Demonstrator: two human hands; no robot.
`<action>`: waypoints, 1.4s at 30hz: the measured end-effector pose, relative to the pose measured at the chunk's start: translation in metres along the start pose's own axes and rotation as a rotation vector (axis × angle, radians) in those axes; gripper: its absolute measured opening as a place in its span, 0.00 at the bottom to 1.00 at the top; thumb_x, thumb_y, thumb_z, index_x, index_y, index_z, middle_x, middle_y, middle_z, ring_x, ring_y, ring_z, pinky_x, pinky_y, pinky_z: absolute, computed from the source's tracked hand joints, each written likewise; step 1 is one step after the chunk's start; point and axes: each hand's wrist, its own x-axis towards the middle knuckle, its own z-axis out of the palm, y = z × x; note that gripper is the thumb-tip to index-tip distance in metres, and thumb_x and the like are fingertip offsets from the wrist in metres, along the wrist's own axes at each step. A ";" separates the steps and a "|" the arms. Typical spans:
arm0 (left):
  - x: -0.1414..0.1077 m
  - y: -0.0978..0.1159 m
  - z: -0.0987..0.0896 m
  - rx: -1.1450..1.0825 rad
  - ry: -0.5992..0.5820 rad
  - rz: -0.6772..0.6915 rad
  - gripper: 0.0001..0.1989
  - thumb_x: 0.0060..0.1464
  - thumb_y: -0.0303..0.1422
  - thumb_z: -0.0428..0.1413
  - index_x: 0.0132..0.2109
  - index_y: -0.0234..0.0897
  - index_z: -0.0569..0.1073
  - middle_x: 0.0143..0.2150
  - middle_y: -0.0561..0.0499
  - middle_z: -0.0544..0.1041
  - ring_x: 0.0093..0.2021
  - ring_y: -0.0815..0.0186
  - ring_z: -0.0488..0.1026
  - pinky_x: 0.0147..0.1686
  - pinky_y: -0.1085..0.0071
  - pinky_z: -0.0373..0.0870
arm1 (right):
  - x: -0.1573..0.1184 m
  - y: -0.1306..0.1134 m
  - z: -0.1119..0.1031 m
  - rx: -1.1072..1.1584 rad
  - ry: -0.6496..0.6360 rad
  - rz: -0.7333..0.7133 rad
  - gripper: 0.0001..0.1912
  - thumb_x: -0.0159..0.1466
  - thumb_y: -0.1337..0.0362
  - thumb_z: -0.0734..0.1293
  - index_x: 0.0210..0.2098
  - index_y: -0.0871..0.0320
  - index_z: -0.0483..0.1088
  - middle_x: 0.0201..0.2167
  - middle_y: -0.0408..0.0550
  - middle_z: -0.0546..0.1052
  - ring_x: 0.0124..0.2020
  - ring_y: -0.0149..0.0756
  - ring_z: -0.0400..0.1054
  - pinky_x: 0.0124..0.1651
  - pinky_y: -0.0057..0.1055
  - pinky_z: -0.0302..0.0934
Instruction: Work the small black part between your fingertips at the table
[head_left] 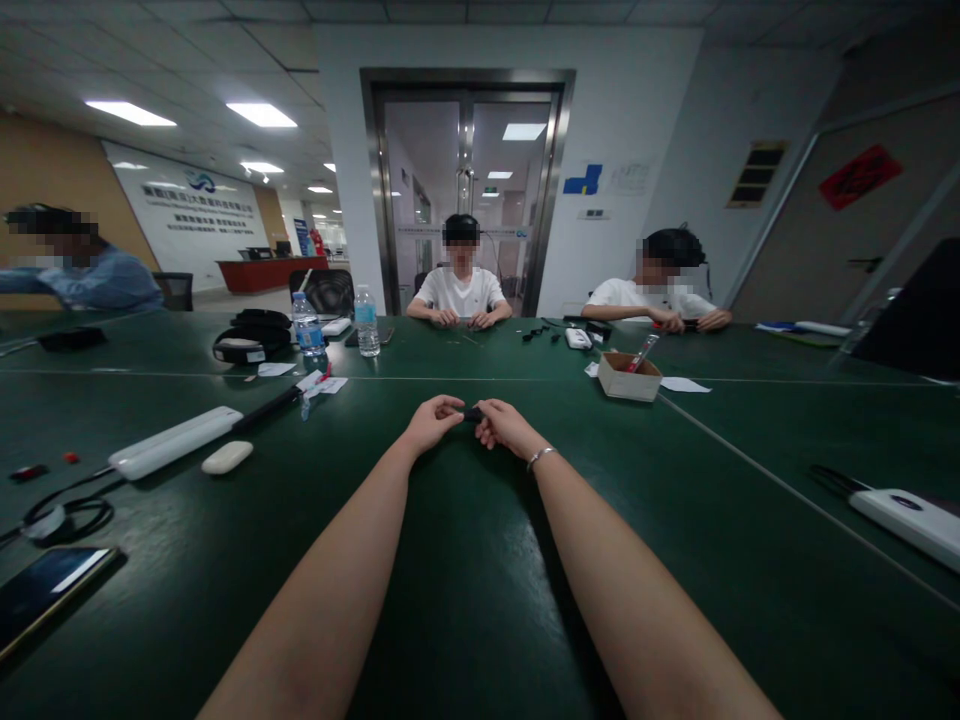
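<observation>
A small black piece (472,414) sits between my two hands, low over the green table (465,560). My left hand (433,422) pinches its left end with thumb and fingertips. From the other side, my right hand (508,428) grips it with thumb and forefinger, the other fingers curled below. A silver bracelet circles my right wrist. The piece is too small and dark to tell its kind, and my fingers cover part of it.
To the left lie a phone (56,598), a white case (227,457), a long white device (176,442) and cables. Water bottles (367,322) stand farther back. At right are a small box (628,380) and a white device (907,515). Several people sit around the table.
</observation>
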 end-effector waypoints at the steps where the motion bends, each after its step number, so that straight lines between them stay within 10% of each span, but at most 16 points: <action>1: 0.000 -0.001 0.000 0.003 0.003 -0.001 0.15 0.45 0.31 0.57 0.42 0.32 0.71 0.30 0.50 0.72 0.30 0.69 0.68 0.34 0.71 0.66 | -0.001 0.000 0.000 0.012 0.001 -0.022 0.08 0.63 0.65 0.62 0.41 0.59 0.59 0.25 0.43 0.70 0.15 0.27 0.65 0.13 0.19 0.61; 5: 0.002 -0.004 -0.001 0.014 0.022 0.000 0.15 0.45 0.32 0.57 0.43 0.32 0.71 0.31 0.50 0.72 0.30 0.69 0.67 0.34 0.71 0.65 | -0.007 -0.003 -0.003 0.131 -0.049 -0.072 0.25 0.54 0.74 0.68 0.46 0.53 0.55 0.33 0.41 0.69 0.22 0.29 0.70 0.21 0.24 0.68; 10: 0.002 -0.005 0.000 0.008 0.010 0.003 0.14 0.45 0.31 0.57 0.42 0.32 0.71 0.30 0.51 0.72 0.30 0.69 0.68 0.34 0.71 0.65 | 0.000 -0.001 0.001 0.051 -0.018 0.014 0.11 0.66 0.58 0.58 0.39 0.60 0.59 0.20 0.44 0.69 0.15 0.30 0.66 0.16 0.23 0.63; 14: 0.002 -0.004 0.001 0.007 0.007 -0.004 0.14 0.45 0.30 0.57 0.42 0.32 0.71 0.29 0.51 0.71 0.29 0.69 0.67 0.33 0.72 0.65 | 0.000 -0.001 0.002 -0.016 0.016 -0.011 0.05 0.65 0.66 0.60 0.40 0.61 0.60 0.21 0.43 0.69 0.13 0.27 0.64 0.13 0.20 0.61; 19: 0.002 -0.003 0.001 -0.007 0.030 -0.025 0.15 0.45 0.30 0.57 0.42 0.32 0.71 0.29 0.51 0.71 0.29 0.70 0.67 0.32 0.72 0.65 | -0.009 -0.006 -0.002 0.126 -0.032 -0.066 0.28 0.54 0.77 0.66 0.49 0.50 0.55 0.35 0.42 0.67 0.22 0.29 0.71 0.21 0.24 0.68; 26: 0.001 -0.003 0.001 -0.020 0.009 -0.004 0.14 0.45 0.30 0.57 0.42 0.32 0.71 0.29 0.51 0.71 0.30 0.69 0.67 0.34 0.71 0.65 | -0.003 -0.003 0.004 -0.002 0.025 0.018 0.06 0.66 0.65 0.58 0.41 0.61 0.59 0.21 0.43 0.68 0.14 0.29 0.65 0.13 0.22 0.62; 30: 0.002 -0.005 0.000 -0.004 0.025 -0.014 0.14 0.45 0.31 0.57 0.42 0.33 0.71 0.30 0.50 0.72 0.30 0.68 0.68 0.34 0.70 0.65 | -0.006 -0.004 0.001 0.106 0.012 -0.034 0.20 0.59 0.77 0.63 0.47 0.55 0.54 0.27 0.40 0.69 0.18 0.30 0.69 0.20 0.28 0.68; 36: 0.002 -0.005 0.000 0.007 0.005 0.006 0.14 0.46 0.30 0.56 0.42 0.33 0.71 0.30 0.51 0.71 0.30 0.69 0.67 0.34 0.71 0.65 | -0.002 -0.003 0.003 0.028 0.033 0.028 0.07 0.68 0.64 0.56 0.38 0.62 0.59 0.19 0.44 0.69 0.14 0.29 0.66 0.16 0.23 0.65; 42: 0.001 -0.001 0.000 0.028 -0.002 -0.012 0.13 0.45 0.29 0.56 0.41 0.32 0.72 0.28 0.52 0.70 0.28 0.70 0.66 0.32 0.72 0.63 | -0.002 -0.003 0.002 0.078 -0.011 0.007 0.10 0.63 0.77 0.59 0.43 0.62 0.60 0.22 0.43 0.71 0.16 0.27 0.68 0.19 0.22 0.67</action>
